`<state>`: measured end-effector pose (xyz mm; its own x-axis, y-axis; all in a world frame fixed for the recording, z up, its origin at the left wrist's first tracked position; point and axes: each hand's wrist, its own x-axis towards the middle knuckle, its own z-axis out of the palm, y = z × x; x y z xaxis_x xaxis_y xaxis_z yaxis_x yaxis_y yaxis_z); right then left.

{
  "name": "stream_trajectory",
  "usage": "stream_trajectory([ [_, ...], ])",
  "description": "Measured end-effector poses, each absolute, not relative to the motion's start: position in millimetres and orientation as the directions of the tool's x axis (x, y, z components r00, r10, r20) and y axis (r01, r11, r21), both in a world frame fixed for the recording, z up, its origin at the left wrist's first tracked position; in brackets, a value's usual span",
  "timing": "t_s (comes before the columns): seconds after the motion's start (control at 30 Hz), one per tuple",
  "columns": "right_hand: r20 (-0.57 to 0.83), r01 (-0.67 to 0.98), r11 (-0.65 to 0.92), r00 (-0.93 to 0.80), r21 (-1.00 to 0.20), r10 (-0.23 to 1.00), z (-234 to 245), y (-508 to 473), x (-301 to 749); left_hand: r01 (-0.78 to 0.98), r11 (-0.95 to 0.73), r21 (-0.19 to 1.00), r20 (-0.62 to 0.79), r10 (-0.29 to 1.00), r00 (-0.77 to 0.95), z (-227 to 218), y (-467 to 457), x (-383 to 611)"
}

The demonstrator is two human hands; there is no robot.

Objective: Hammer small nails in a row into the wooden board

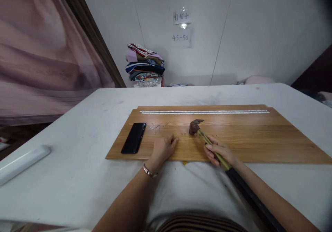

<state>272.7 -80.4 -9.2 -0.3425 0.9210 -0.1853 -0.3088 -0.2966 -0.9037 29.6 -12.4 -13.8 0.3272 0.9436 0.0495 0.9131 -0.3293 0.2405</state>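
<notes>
Straying toward eight o'clock if misaimed, the hammer (227, 167) clamped in the right hand (221, 151) could be driven onto the left hand's (164, 146) curled-together fingers.

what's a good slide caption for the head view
Right hand grips a hammer over a wooden board, left hand near loose nails and a black phone.

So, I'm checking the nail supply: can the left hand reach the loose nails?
Probably yes: the left hand is close to the loose nails on the wooden board, with nothing visible between them.
</notes>
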Motion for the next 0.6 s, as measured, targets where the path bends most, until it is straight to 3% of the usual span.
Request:
stream_trajectory([
  [0.6, -0.174, -0.331, -0.288, -0.334, -0.899, 0.926, -5.6, -81.5, 272.0, 0.895, -0.339, 0.290, 0.077, 0.941, 0.331, -14.7, -11.9, 28.9],
])
